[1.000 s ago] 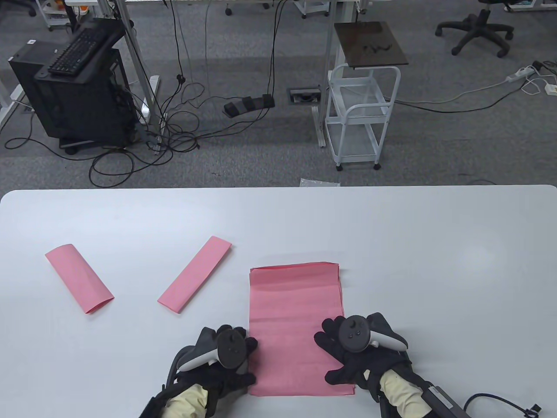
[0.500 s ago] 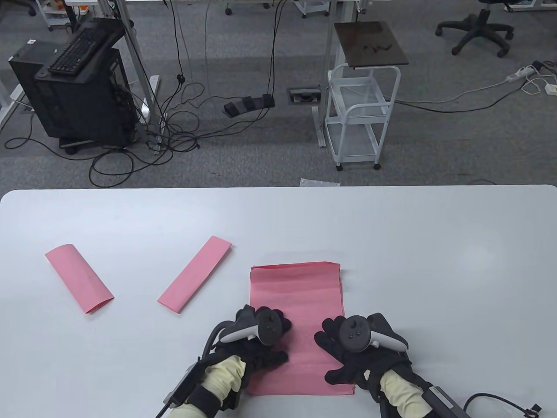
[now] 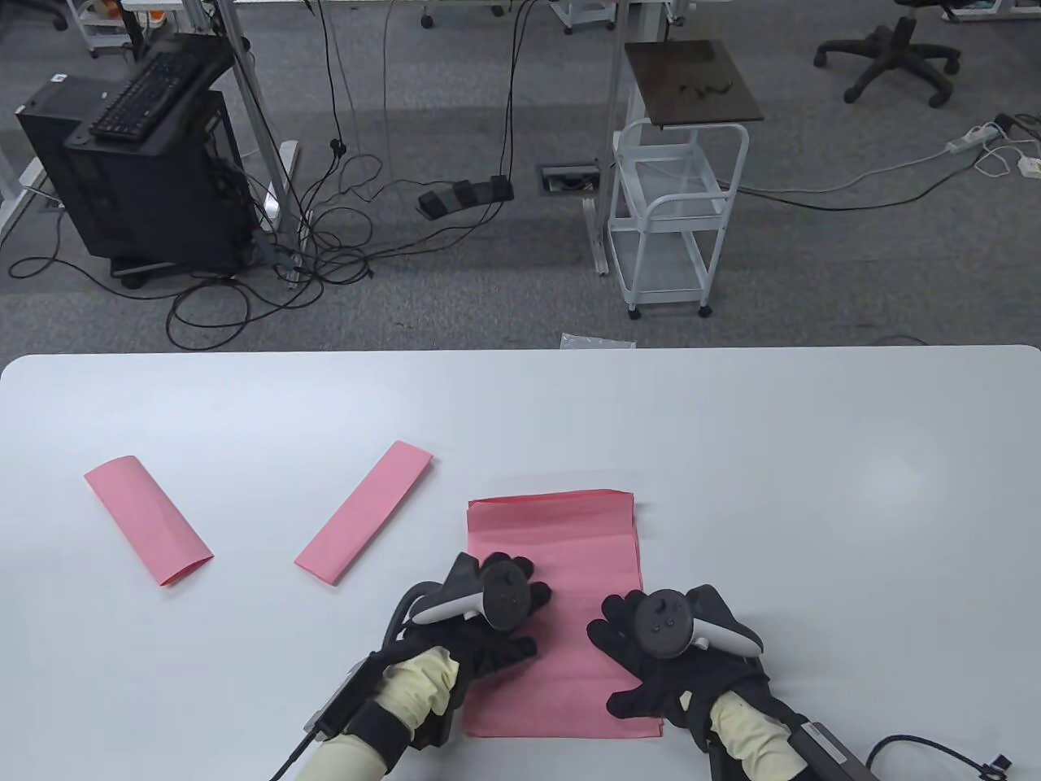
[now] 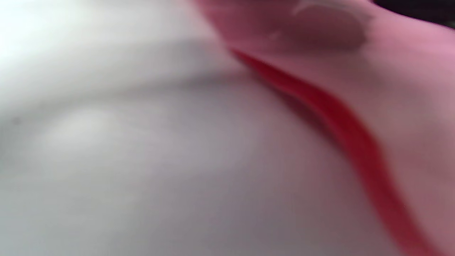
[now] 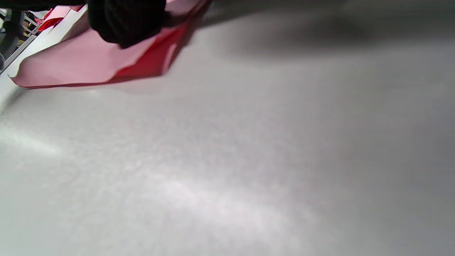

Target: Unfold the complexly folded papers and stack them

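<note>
Where hands [image 3: 488, 618] flank, pink sheet's [image 3: 561, 553] side edges.

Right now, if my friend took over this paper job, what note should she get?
Left hand: rests on the left part of the open stack, fingers spread.
Right hand: presses flat on its right edge.
Stack: pink sheets lying near the front of the table, layered edges showing.
Done: some sheets unfolded and stacked.
Left: two folded papers to the left, one near, one far, both untouched. Unfold each and lay it on the stack.
</note>
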Demonstrator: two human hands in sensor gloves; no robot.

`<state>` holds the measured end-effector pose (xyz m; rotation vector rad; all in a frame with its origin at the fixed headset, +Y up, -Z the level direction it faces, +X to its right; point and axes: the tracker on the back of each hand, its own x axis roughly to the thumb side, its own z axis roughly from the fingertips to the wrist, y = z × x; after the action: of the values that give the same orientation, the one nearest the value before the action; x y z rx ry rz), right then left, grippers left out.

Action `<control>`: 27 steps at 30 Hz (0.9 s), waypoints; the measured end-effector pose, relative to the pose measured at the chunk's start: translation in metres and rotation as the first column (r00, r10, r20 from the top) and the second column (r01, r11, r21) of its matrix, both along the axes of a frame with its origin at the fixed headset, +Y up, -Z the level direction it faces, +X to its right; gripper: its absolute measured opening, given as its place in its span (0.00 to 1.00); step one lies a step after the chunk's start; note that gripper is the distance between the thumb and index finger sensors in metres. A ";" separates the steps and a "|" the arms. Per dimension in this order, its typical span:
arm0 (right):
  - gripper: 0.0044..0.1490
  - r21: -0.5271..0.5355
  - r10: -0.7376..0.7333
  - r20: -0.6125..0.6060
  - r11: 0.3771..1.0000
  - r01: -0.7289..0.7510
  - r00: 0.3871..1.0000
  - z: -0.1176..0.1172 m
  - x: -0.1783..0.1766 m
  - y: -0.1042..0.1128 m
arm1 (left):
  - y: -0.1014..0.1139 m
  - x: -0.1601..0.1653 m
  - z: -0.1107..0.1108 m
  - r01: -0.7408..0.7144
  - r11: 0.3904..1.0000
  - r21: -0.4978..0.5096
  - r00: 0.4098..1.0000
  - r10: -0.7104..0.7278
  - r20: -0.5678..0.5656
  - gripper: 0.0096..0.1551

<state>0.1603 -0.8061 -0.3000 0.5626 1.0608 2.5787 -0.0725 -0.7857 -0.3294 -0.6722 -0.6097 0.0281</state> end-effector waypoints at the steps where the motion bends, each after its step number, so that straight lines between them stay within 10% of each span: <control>1: 0.52 -0.002 -0.002 0.001 1.000 0.002 1.000 0.000 0.000 0.000 | -0.002 0.008 0.002 0.043 0.999 -0.003 0.998 -0.043 0.046 0.41; 20: 0.52 -0.007 -0.001 0.001 1.000 0.001 1.000 0.000 0.000 -0.001 | -0.019 -0.014 -0.103 0.004 0.999 -0.047 0.930 -0.021 -0.366 0.40; 27: 0.52 -0.007 -0.005 0.002 1.000 0.005 1.000 0.000 0.000 -0.001 | -0.017 -0.028 -0.111 0.001 1.000 -0.011 0.906 -0.006 -0.423 0.39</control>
<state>0.1604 -0.8069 -0.3002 0.5603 1.0657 2.5698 -0.1004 -0.8022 -0.4402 -0.6521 -0.1883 0.1705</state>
